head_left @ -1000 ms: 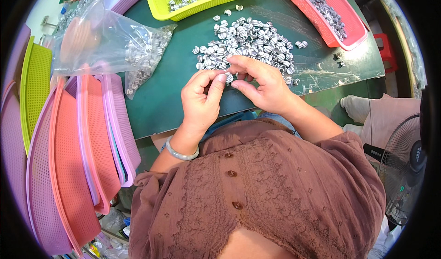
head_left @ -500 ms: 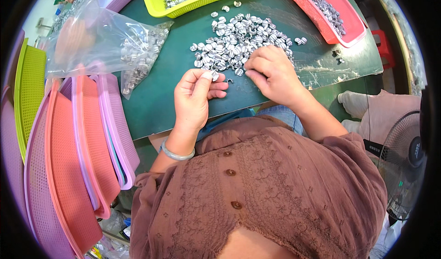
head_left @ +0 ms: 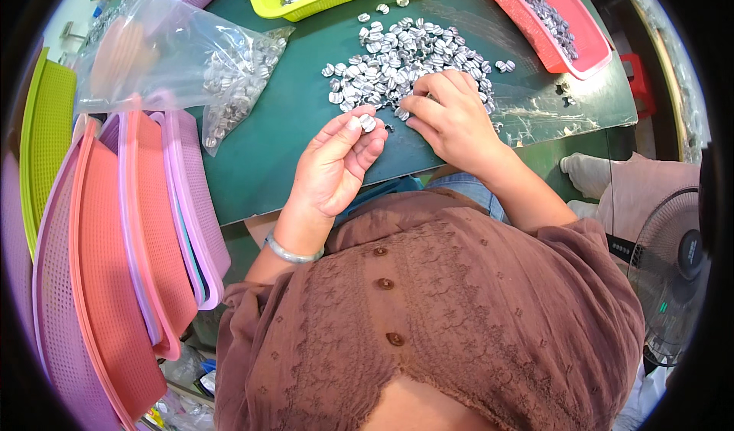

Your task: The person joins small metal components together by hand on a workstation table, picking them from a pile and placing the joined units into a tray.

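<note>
1. The left hand (head_left: 329,163) pinches one striped piece (head_left: 368,123) between thumb and fingers, at frame centre, just below the heap (head_left: 413,49).
2. The right hand (head_left: 459,121) reaches the heap's lower edge, its fingers curled; whether they grip a piece is unclear.
3. Much appears left to handle: the heap is large and loose, and the bag (head_left: 153,64) at upper left holds more. How many are finished does not show; the green tray (head_left: 336,4) at top and the pink tray (head_left: 535,47) at upper right both hold pieces.
4. The tabletop (head_left: 267,167) is green, scuffed at right.
5. Baskets (head_left: 115,278) stand stacked at left; a fan (head_left: 673,270) stands at right, below a red stool (head_left: 638,87).
</note>
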Available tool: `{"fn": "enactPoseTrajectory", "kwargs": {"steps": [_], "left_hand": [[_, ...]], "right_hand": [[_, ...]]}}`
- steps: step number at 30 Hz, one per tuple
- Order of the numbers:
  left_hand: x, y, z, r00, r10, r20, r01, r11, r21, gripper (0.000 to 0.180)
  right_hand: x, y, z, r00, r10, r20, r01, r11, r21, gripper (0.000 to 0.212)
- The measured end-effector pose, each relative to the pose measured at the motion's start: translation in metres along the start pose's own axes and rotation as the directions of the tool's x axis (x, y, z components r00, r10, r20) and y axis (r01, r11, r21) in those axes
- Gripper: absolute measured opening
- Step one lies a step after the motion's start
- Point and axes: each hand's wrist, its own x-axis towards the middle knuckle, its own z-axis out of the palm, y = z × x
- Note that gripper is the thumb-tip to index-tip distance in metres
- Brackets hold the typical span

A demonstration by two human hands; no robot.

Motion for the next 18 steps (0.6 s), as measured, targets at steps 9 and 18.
{"fn": "enactPoseTrajectory", "kwargs": {"steps": [9, 18], "left_hand": [[-0.001, 0.001, 0.002, 1.000, 0.010, 0.003, -0.010, 1.000, 0.014, 0.018], [-0.004, -0.002, 0.012, 0.998, -0.043, -0.039, 0.051, 0.975, 0.216, 0.019]], "right_hand": [[0.000, 0.007, 0.007, 0.997, -0.075, 0.021, 0.074, 0.997, 0.005, 0.014], [0.013, -0.014, -0.003, 0.998, -0.035, -0.044, 0.049, 0.934, 0.354, 0.013]]}}
